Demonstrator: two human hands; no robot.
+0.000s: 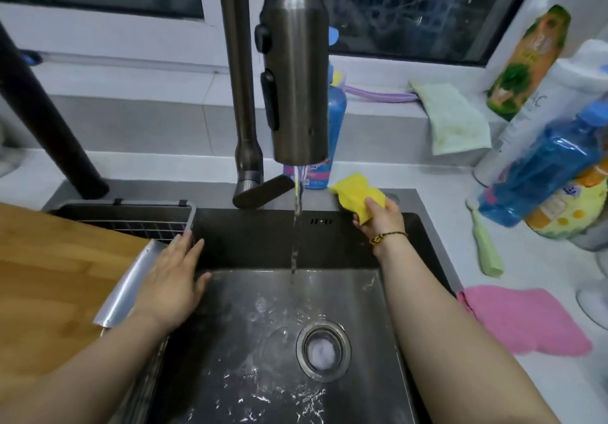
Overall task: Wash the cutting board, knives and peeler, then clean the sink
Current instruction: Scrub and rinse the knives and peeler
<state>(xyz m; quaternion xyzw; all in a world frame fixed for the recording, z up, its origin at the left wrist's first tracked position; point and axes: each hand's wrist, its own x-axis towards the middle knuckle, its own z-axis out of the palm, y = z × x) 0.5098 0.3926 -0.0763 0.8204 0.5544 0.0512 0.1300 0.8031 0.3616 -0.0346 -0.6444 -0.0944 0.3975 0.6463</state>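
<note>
Right hand [381, 219] grips a crumpled yellow cloth [355, 193] on the back rim of the dark steel sink [240, 239], right of frame centre. Left hand [171, 282] lies open, fingers straight, at the sink's left edge beside the wooden cutting board [49, 275]. Judged: sink-cleaning step; next move needs firm wiping along the rim.

Both arms are bare from the left hand [167, 279] and the right hand [378, 218] back to the bottom edge of the view. Just behind the right hand, round the wrist, there is a thin bracelet of dark brown and yellow string [391, 235]. It has a small shiny gold bead or knot on the side facing the left hand.
</note>
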